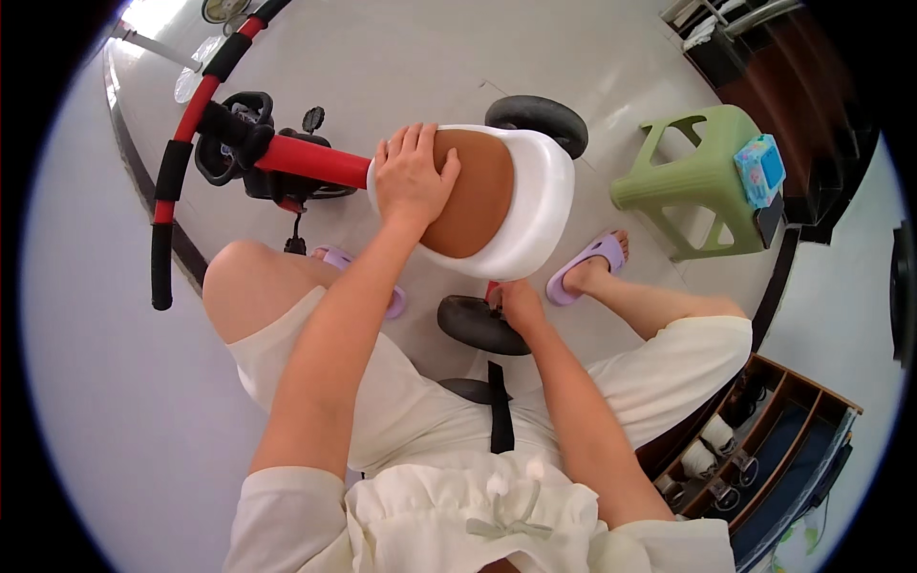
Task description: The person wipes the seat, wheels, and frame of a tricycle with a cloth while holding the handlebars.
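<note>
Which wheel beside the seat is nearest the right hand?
The lower black wheel, beside the right hand; the upper wheel stands beyond the white seat.

A head-worn fisheye looks steeply down at the floor (401, 76).

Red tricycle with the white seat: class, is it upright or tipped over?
The red tricycle stands upright: its white plastic seat faces up toward the camera, with black rubber wheels on either side.
</note>
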`<act>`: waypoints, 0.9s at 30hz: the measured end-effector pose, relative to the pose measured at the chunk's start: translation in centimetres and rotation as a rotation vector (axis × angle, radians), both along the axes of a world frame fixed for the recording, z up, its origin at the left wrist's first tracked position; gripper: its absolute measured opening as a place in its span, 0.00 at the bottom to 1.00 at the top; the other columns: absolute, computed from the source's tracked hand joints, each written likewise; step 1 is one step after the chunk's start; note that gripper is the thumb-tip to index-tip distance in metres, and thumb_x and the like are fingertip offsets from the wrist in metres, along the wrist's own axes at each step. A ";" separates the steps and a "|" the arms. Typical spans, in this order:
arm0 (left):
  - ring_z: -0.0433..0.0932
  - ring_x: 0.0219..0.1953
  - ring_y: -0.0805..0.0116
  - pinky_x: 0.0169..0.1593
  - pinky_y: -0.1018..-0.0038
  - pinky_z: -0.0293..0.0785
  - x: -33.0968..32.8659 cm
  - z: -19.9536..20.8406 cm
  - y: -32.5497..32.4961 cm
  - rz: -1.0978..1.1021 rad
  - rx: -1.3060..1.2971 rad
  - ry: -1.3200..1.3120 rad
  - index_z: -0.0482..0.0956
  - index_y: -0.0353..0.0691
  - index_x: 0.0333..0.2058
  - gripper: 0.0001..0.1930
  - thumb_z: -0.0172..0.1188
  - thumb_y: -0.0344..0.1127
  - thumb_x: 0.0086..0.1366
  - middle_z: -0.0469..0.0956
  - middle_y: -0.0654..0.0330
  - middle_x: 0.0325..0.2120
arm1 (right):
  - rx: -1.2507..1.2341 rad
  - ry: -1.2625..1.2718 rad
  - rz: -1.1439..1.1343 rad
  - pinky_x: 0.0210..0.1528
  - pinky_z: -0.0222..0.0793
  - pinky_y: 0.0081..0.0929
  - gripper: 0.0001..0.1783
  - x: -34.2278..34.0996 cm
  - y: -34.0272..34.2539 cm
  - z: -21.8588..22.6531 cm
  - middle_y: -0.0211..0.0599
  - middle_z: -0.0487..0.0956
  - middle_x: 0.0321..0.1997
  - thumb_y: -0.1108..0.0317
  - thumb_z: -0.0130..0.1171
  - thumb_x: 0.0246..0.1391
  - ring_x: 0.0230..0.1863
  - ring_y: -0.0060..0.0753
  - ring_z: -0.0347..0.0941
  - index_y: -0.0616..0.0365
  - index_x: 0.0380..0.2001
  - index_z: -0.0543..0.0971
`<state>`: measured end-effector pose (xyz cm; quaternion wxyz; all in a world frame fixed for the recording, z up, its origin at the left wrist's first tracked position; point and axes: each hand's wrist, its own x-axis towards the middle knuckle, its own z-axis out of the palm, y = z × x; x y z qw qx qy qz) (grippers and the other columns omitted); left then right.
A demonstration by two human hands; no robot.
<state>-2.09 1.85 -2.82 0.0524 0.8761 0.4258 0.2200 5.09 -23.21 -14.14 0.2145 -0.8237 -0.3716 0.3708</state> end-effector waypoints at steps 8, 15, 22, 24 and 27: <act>0.68 0.60 0.60 0.65 0.58 0.57 0.0 0.3 -0.1 -0.010 -0.038 0.000 0.74 0.43 0.54 0.24 0.53 0.48 0.63 0.74 0.56 0.55 | -0.153 -0.276 0.943 0.60 0.66 0.37 0.15 3.5 1.7 0.6 0.21 0.77 0.52 0.64 0.57 0.51 0.51 0.35 0.76 0.41 0.43 0.83; 0.68 0.60 0.59 0.65 0.59 0.57 0.0 0.5 -0.3 -0.029 -0.025 0.008 0.74 0.42 0.53 0.24 0.54 0.47 0.63 0.74 0.56 0.54 | -0.188 -0.342 1.391 0.66 0.61 0.33 0.23 2.1 1.3 -2.8 0.12 0.63 0.69 0.65 0.49 0.55 0.73 0.31 0.51 0.34 0.54 0.77; 0.66 0.61 0.58 0.66 0.58 0.55 0.1 0.6 -0.2 -0.050 -0.063 0.018 0.73 0.42 0.55 0.25 0.54 0.48 0.63 0.72 0.55 0.56 | -0.209 -0.192 0.581 0.64 0.63 0.33 0.19 6.2 4.4 -3.3 0.33 0.80 0.50 0.66 0.58 0.51 0.60 0.33 0.70 0.42 0.48 0.80; 0.66 0.61 0.59 0.66 0.58 0.56 0.5 0.7 -0.3 -0.067 -0.060 0.022 0.73 0.42 0.55 0.25 0.54 0.48 0.63 0.72 0.55 0.56 | -0.147 -0.136 0.463 0.63 0.65 0.31 0.18 9.1 4.7 -3.0 0.36 0.81 0.47 0.67 0.58 0.50 0.58 0.34 0.71 0.44 0.47 0.80; 0.67 0.61 0.59 0.66 0.58 0.56 1.2 0.6 -0.9 -0.085 -0.068 0.028 0.73 0.42 0.55 0.25 0.54 0.48 0.63 0.73 0.55 0.56 | 0.123 -0.539 1.067 0.59 0.69 0.35 0.16 10.1 3.1 -3.3 0.36 0.81 0.48 0.69 0.56 0.52 0.57 0.35 0.72 0.47 0.45 0.81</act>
